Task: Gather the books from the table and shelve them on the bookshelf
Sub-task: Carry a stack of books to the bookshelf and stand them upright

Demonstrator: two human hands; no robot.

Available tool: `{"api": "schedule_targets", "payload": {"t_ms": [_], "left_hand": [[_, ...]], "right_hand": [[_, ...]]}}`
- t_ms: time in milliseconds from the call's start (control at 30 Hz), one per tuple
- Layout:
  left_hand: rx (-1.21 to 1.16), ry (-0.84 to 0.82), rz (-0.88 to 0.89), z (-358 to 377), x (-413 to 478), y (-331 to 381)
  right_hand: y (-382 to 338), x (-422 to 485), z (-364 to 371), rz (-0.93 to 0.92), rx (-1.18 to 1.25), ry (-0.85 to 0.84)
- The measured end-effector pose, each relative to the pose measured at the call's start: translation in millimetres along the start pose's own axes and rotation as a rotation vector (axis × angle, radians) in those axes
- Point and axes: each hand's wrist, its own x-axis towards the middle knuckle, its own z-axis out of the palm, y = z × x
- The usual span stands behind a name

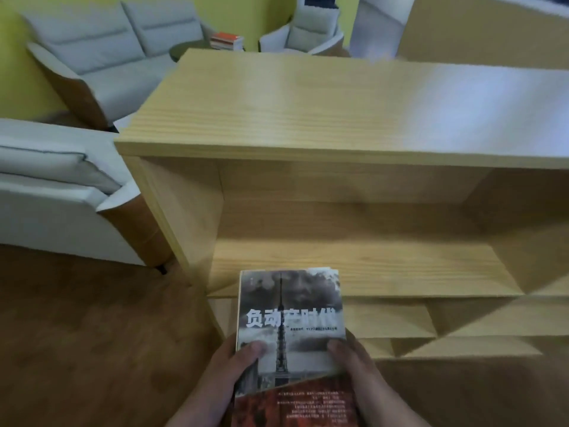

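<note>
I hold a small stack of books [291, 318] flat in both hands, low in the view; the top cover is grey with a tower and white lettering, and a red band crosses its near end. My left hand [232, 363] grips the left edge, thumb on the cover. My right hand [354, 362] grips the right edge the same way. The stack's far end hovers over the front lip of the light wooden bookshelf [277, 149], whose upper compartment [354, 266] holds nothing. A second stack of books [227, 41] lies on a round table [184, 49] far behind.
A white armchair [61, 192] stands just left of the bookshelf. A grey sofa [107, 47] and another armchair [303, 32] sit against the yellow wall behind. Brown wooden floor [92, 334] spreads at lower left. The bookshelf's lower front has faceted wooden panels [462, 334].
</note>
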Motion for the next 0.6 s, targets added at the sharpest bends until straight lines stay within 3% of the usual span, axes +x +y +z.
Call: {"api": "schedule_targets", "payload": {"t_ms": [200, 300, 600], "left_hand": [[-0.005, 0.021, 0.286, 60, 24, 37], [-0.047, 0.170, 0.393, 65, 63, 47], [-0.025, 0.128, 0.678, 70, 126, 72]], "right_hand": [[-64, 47, -42, -0.218, -0.110, -0.149], [-91, 68, -50, -0.316, -0.113, -0.226], [-116, 124, -67, -0.533, -0.244, -0.148]]}}
